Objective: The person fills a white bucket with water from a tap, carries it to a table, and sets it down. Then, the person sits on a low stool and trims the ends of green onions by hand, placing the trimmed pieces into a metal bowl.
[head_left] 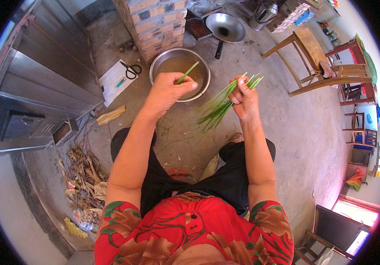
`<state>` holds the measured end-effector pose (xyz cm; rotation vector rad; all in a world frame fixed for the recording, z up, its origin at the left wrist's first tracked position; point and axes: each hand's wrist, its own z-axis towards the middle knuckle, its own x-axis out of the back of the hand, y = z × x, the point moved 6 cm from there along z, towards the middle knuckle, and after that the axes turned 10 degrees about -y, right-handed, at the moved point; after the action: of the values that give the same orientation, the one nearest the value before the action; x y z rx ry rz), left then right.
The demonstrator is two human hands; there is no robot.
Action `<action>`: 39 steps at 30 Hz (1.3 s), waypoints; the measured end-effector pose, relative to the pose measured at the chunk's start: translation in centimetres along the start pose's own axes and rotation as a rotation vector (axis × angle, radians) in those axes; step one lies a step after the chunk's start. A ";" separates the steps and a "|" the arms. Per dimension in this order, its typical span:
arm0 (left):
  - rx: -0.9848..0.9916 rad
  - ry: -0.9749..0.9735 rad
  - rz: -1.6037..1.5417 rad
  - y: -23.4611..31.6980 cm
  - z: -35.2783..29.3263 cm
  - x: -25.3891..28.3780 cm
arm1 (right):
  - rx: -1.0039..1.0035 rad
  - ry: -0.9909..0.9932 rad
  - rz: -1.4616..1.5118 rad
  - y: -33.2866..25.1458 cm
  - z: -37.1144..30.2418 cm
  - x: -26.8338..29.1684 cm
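Both hands work above a round metal basin (pixel 161 66) set on a concrete floor (pixel 296 128), seen from the head of a seated person in a red floral top. Left hand (pixel 169 90), its forearm stretched forward from the lower edge, hovers over the near rim of the basin with fingers curled shut, pinching a single green stalk (pixel 187 73) that angles up over the murky water inside. Right hand (pixel 244 99) is raised just beside the basin, to its right, fist closed around a bunch of thin green stalks (pixel 218 108) whose tips fan out above the knuckles and whose lower ends trail down toward the knees. Left of the basin, scissors (pixel 131 70) lie on a white sheet (pixel 112 84); beyond the basin stands a brick pillar (pixel 157 22), with a metal wok (pixel 225 27) behind it. Well to the right of the basin sits a wooden chair (pixel 309 57).
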<state>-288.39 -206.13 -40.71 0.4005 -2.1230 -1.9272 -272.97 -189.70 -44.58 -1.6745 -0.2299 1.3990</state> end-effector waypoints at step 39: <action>0.197 -0.122 0.050 0.1 -1.1 1.6 | 0.275 0.153 0.083 -3.3 0.5 3.3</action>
<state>-289.46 -207.70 -40.47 0.2688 -2.3868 -1.7637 -270.99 -185.47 -44.44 -1.5653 0.1159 1.2902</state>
